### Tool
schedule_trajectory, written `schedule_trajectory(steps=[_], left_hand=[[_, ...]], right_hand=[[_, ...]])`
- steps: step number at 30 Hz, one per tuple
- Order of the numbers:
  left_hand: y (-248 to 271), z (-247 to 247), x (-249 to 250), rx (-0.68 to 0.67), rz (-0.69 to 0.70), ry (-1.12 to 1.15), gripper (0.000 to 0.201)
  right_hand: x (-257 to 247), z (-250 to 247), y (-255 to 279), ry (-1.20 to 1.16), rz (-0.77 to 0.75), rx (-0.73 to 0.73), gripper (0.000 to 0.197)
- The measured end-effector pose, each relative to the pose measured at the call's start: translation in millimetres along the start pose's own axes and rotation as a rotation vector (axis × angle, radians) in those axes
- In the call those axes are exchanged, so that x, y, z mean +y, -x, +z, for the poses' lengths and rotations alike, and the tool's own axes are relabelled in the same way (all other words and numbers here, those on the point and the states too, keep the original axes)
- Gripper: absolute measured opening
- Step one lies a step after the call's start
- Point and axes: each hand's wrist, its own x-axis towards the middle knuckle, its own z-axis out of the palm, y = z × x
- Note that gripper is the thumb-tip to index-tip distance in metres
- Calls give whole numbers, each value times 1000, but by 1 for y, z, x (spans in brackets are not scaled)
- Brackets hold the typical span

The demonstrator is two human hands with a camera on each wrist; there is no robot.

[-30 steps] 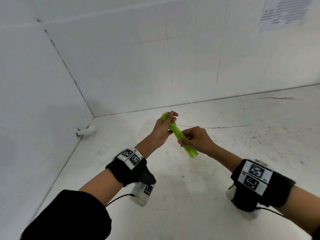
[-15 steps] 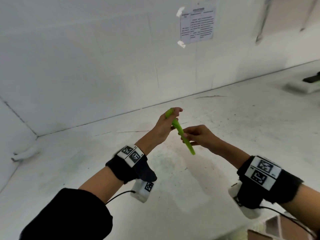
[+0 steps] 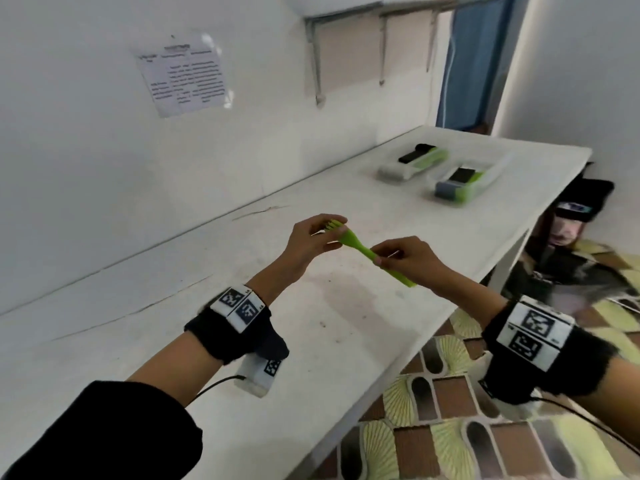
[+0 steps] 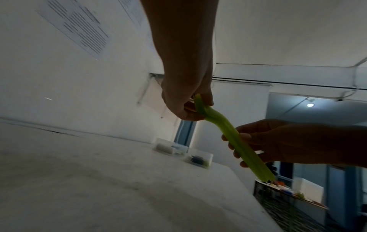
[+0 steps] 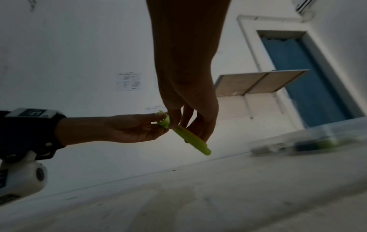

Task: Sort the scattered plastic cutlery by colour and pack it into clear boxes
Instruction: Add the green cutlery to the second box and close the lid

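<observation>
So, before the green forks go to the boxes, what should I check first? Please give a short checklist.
1. Left hand grips the tine end of the green forks: ok.
2. Right hand pinches the handles: ok.
3. Forks aligned as one bundle: cannot tell how many or how neatly.
4. Two clear boxes in sight at the far end of the white table: ok.
5. Boxes open and with room for green: cannot tell; both show black and green contents, blurred.
6. Tabletop between hands and boxes holds no obstacle in view: ok.
</observation>
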Motion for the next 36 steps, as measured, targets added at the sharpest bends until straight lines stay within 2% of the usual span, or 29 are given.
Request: schedule_trajectory(steps=[5, 12, 23, 29, 36], left_hand=[[-43, 80, -7, -124, 52, -67, 18], [-97, 166, -17, -308, 60, -48, 23], [-203, 286, -31, -536, 90, -83, 21], [-276, 338, -36, -610, 112, -150, 19], [-347, 377, -36, -726, 95, -384, 26]], right_hand=[[50, -58, 16, 26, 115, 102, 20], [105, -120, 28, 53, 188, 300, 20], [190, -218, 5, -12, 324, 387, 25], [242, -276, -38, -33, 346, 340, 27], [293, -336, -90, 53, 296, 233, 26]])
